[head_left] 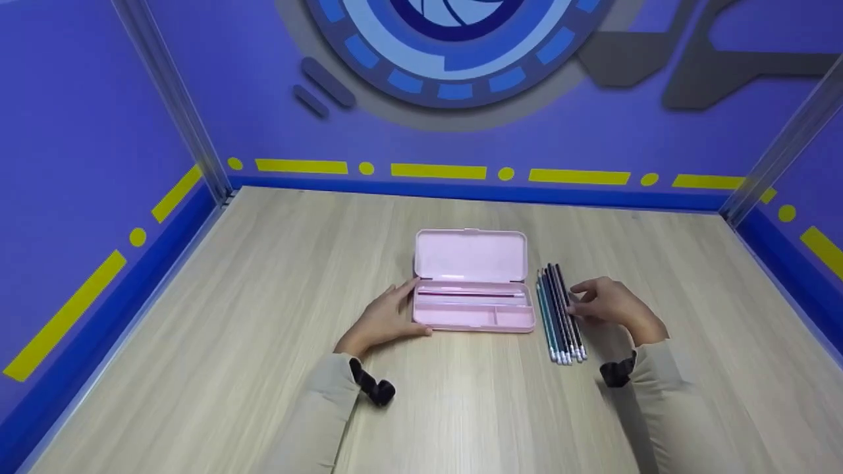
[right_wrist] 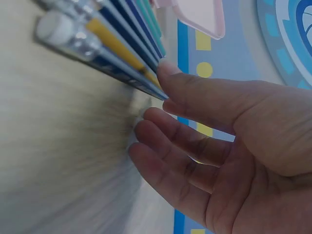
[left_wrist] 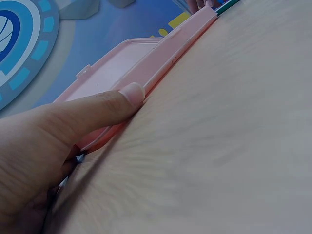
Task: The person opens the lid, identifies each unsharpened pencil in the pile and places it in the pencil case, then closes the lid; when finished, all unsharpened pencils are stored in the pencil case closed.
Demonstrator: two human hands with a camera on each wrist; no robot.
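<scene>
A pink pencil case (head_left: pixel 454 316) lies open on the table, its lid (head_left: pixel 471 255) tipped back. One dark reddish pencil (head_left: pixel 471 294) lies in its long rear compartment. My left hand (head_left: pixel 383 317) holds the case by its left end; in the left wrist view the thumb (left_wrist: pixel 109 105) presses the front wall. Right of the case, several pencils (head_left: pixel 558 316), teal to dark, lie side by side with white erasers toward me. My right hand (head_left: pixel 612 304) is at their right side, thumb and forefinger pinching the outermost dark pencil (right_wrist: pixel 109 61); the other fingers curl loosely below.
The pale wooden table (head_left: pixel 263 296) is bounded by blue panels (head_left: pixel 461 148) with yellow marks at the back and sides. Metal posts (head_left: pixel 174 99) stand at the back corners. A black wrist strap (head_left: pixel 374 385) sits on the left sleeve.
</scene>
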